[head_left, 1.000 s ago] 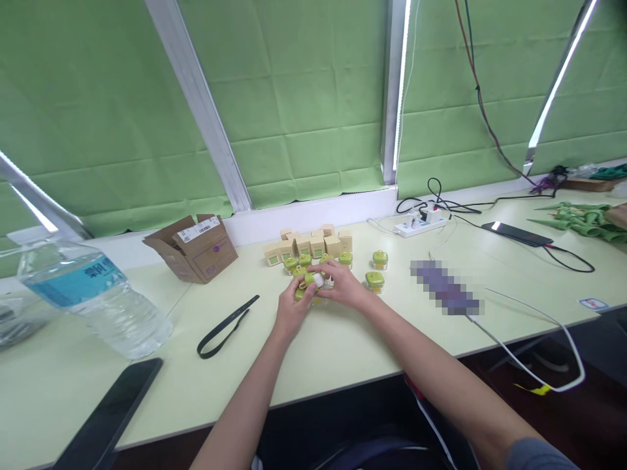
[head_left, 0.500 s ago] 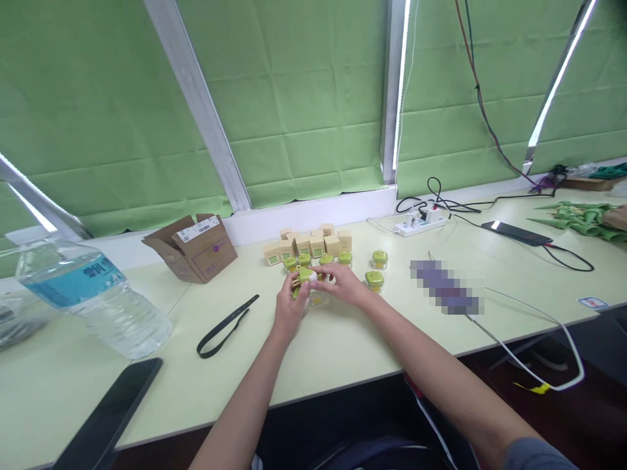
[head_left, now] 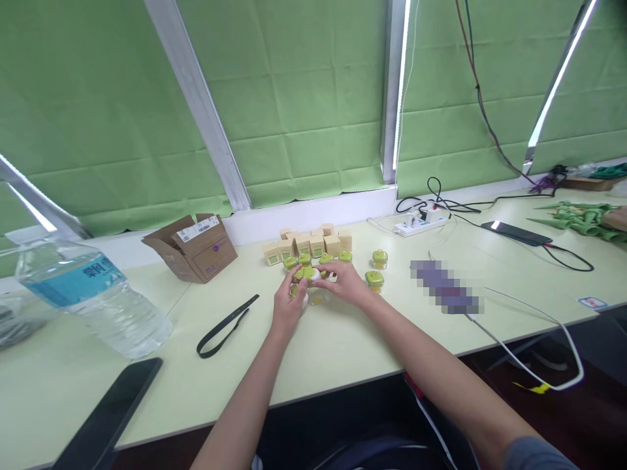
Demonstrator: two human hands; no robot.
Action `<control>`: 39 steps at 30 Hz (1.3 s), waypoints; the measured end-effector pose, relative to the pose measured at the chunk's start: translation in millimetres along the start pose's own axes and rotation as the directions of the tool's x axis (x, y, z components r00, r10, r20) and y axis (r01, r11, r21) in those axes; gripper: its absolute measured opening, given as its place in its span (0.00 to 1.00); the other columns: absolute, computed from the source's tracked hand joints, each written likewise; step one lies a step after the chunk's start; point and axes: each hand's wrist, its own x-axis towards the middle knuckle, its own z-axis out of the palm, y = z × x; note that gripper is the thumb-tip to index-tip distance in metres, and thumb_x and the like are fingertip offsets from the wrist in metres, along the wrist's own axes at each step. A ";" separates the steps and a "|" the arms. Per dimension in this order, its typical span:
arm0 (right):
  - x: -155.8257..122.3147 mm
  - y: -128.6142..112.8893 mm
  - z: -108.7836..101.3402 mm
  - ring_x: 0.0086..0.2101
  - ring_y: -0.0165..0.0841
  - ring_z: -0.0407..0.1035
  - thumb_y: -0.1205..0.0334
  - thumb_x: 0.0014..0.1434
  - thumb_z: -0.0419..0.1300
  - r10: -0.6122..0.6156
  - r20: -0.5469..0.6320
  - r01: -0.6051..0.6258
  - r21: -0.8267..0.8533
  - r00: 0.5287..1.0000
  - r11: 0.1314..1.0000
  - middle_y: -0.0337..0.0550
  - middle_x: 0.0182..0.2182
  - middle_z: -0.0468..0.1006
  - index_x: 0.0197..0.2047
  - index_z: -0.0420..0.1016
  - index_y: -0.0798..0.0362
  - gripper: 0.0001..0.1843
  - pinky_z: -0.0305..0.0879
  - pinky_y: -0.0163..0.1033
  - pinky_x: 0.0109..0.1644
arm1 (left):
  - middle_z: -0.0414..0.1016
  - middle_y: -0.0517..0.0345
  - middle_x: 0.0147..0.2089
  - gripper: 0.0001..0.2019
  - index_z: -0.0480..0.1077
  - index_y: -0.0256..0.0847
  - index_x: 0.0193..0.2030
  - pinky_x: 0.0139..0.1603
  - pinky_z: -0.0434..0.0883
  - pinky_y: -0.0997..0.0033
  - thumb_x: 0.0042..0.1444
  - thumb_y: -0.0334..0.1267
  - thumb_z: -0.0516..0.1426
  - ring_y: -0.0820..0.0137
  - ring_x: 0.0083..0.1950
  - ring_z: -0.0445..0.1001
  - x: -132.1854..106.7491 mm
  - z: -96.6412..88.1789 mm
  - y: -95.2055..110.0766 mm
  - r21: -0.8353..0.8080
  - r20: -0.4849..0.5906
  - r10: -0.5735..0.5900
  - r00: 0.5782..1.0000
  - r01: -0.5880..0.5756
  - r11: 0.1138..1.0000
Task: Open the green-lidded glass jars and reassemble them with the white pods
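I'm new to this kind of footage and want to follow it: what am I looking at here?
There is no machine here, just a person's two bare hands. The camera is worn on the head, looking forward and down, so the forearms reach away from you. Between them, the left hand and right hand hold a small green-and-white piece. Around them on the pale table are green-lidded containers, with small tan boxes behind. To the left are an open carton, a black strap and a water bottle; to the right, a power strip.
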 end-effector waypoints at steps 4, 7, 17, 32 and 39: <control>-0.6 0.6 1.3 0.34 0.34 0.72 0.48 0.53 0.69 -0.003 -0.004 0.003 -0.054 1.000 0.999 0.45 0.36 0.81 0.48 0.81 0.49 0.21 0.68 0.40 0.41 | 0.73 0.49 0.54 0.22 0.70 0.43 0.58 0.51 0.68 0.67 0.61 0.51 0.55 0.64 0.54 0.72 0.2 -0.5 2.4 0.084 -0.071 0.095 0.993 -0.088 0.993; -1.4 -0.1 1.5 0.38 0.36 0.72 0.49 0.52 0.70 -0.027 0.000 0.027 -0.088 1.000 0.996 0.46 0.38 0.81 0.47 0.82 0.49 0.21 0.68 0.42 0.45 | 0.74 0.49 0.55 0.21 0.72 0.43 0.56 0.50 0.68 0.68 0.60 0.50 0.55 0.64 0.55 0.72 -0.6 0.0 3.0 0.089 -0.063 0.094 0.994 -0.089 0.992; -2.3 0.2 2.3 0.40 0.36 0.72 0.52 0.54 0.69 -0.128 0.020 0.129 -0.050 0.992 0.990 0.45 0.39 0.80 0.50 0.80 0.45 0.20 0.69 0.44 0.47 | 0.78 0.54 0.48 0.19 0.68 0.43 0.56 0.45 0.69 0.70 0.64 0.50 0.51 0.69 0.42 0.75 -5.2 0.4 0.5 0.170 0.060 0.106 0.993 -0.115 0.979; -3.4 -4.0 3.3 0.43 0.36 0.73 0.53 0.58 0.66 -0.120 0.108 0.117 0.026 0.987 0.993 0.45 0.44 0.78 0.54 0.77 0.43 0.20 0.70 0.44 0.50 | 0.79 0.53 0.47 0.18 0.68 0.42 0.55 0.47 0.68 0.68 0.65 0.49 0.49 0.64 0.45 0.77 -4.5 1.2 -5.4 0.275 0.084 0.126 0.988 -0.145 0.950; -3.4 -6.1 3.7 0.38 0.35 0.74 0.53 0.58 0.66 -0.128 0.078 0.127 0.020 0.989 0.992 0.45 0.39 0.79 0.51 0.80 0.45 0.18 0.70 0.41 0.44 | 0.79 0.52 0.47 0.17 0.69 0.42 0.53 0.47 0.69 0.67 0.65 0.46 0.48 0.63 0.45 0.77 -3.5 1.4 -5.4 0.287 0.093 0.135 0.986 -0.156 0.945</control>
